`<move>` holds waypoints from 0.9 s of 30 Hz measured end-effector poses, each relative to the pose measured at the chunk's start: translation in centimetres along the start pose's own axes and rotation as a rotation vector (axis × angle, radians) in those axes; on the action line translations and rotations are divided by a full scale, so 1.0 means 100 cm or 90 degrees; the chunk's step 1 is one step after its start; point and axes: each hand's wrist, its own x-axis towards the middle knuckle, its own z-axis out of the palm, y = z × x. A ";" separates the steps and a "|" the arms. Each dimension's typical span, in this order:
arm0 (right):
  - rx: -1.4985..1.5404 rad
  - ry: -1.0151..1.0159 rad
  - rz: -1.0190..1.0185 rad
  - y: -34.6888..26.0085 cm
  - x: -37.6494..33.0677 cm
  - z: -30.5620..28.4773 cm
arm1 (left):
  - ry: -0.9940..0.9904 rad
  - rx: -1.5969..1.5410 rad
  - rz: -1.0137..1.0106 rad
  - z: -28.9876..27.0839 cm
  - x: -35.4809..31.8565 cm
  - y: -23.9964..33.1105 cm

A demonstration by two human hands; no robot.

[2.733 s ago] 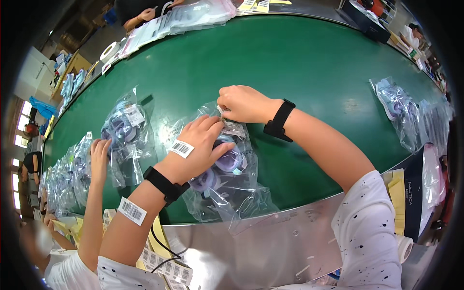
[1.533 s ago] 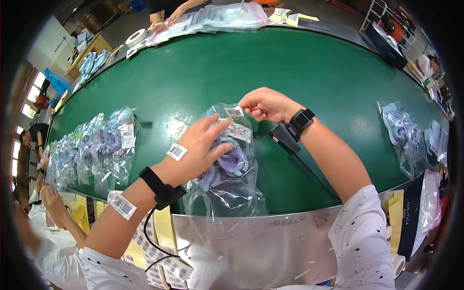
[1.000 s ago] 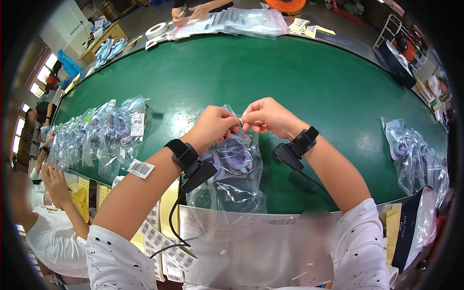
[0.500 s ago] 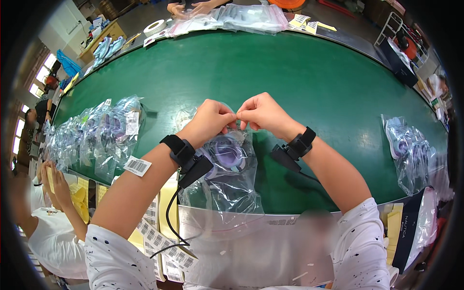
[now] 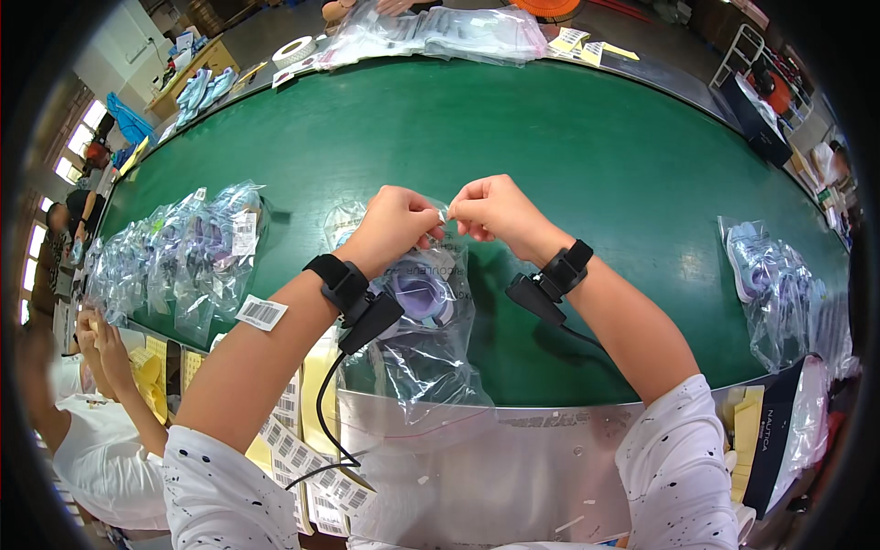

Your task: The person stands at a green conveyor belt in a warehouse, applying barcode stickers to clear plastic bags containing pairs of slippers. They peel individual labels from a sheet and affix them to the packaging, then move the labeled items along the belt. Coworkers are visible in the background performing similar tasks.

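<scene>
Steel ledge (image 5: pixel 541 486): lies nearest our body, along the green table (image 5: pixel 550 119).
Label sheets (image 5: pixel 295 449): white sheets and yellow backing beside our left forearm, which carries a sticker (image 5: pixel 261 313).
Clear bag (image 5: pixel 431 367): on the table just nearer than our fingertips, its loose near end reaching over the ledge; purple-blue footwear (image 5: pixel 420 298) shows inside.
Bag's feel: we judge it light, the film soft, slick and quick to wrinkle, the filling springy rather than fragile.
Bag hold: best taken around the padded footwear, since the loose film could slide.
Left hand (image 5: pixel 401 225): over the bag's far end, thumb and forefinger pinched, seemingly on a small pale piece (image 5: pixel 442 217).
Right hand (image 5: pixel 495 215): fingers curled, thumb and forefinger almost meeting beside that piece; we cannot tell whether they grip it.
Pale piece's feel: probably thin and flimsy, so an edge pinch with the fingertips suits it.
Side bags: a packed row (image 5: pixel 183 252) to our left, a smaller group (image 5: pixel 770 284) to our right.
Far edge: a white roll (image 5: pixel 293 52) beside flat plastic bags (image 5: pixel 477 37), with a co-worker's hand (image 5: pixel 394 6) beyond.
</scene>
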 end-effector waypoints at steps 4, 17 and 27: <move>0.104 0.047 0.035 0.010 0.008 -0.010 | -0.022 -0.069 -0.051 -0.010 0.004 -0.012; -0.007 0.236 -0.322 -0.008 -0.016 -0.002 | 0.089 -0.005 0.061 -0.038 -0.023 0.003; 0.275 0.106 -0.188 -0.032 -0.067 0.023 | 0.062 0.072 0.282 -0.006 -0.054 0.030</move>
